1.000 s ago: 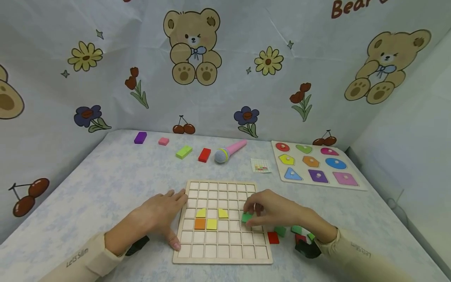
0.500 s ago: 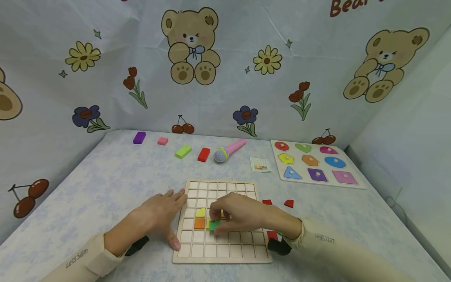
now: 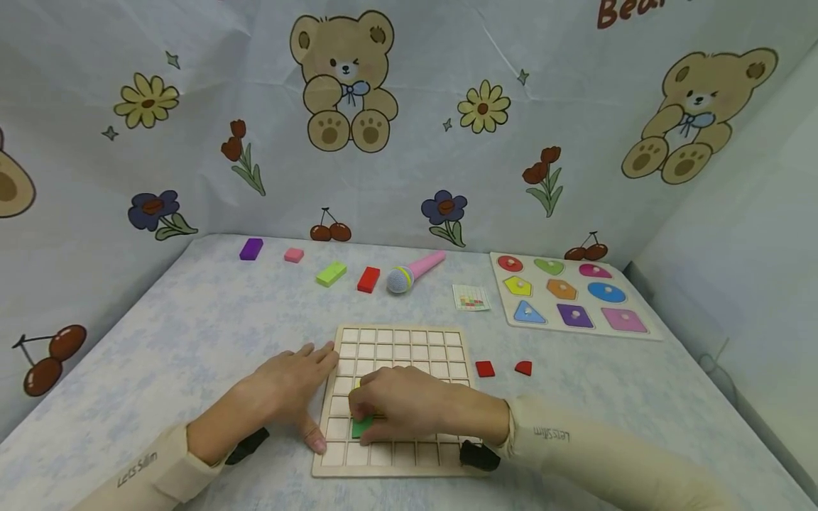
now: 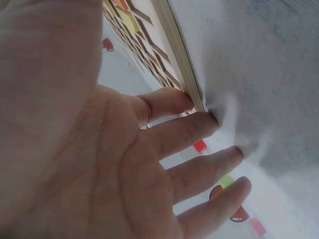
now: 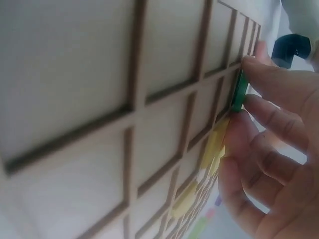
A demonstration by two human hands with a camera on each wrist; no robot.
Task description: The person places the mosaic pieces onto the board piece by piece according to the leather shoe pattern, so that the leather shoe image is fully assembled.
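A wooden grid board (image 3: 396,470) lies flat on the table. My right hand (image 3: 409,408) is over its lower left part and pinches a green square tile (image 3: 361,427) between thumb and fingers. In the right wrist view the green tile (image 5: 240,92) stands at a cell beside the yellow tiles (image 5: 214,144). In the head view my right hand mostly covers the yellow and orange tiles on the board. My left hand (image 3: 290,390) rests along the board's left edge, thumb and fingers spread; in the left wrist view fingertips touch the board's rim (image 4: 174,45).
Two red tiles, one square (image 3: 485,369) and one rounded (image 3: 524,367), lie right of the board. Behind it are a pattern card (image 3: 471,298), a toy microphone (image 3: 415,272), a red block (image 3: 368,279), a green block (image 3: 331,274) and a shape puzzle (image 3: 578,330).
My right hand has carried the green tile leftward across the board, then down to a cell in the lower left. My left hand has stayed at the edge.
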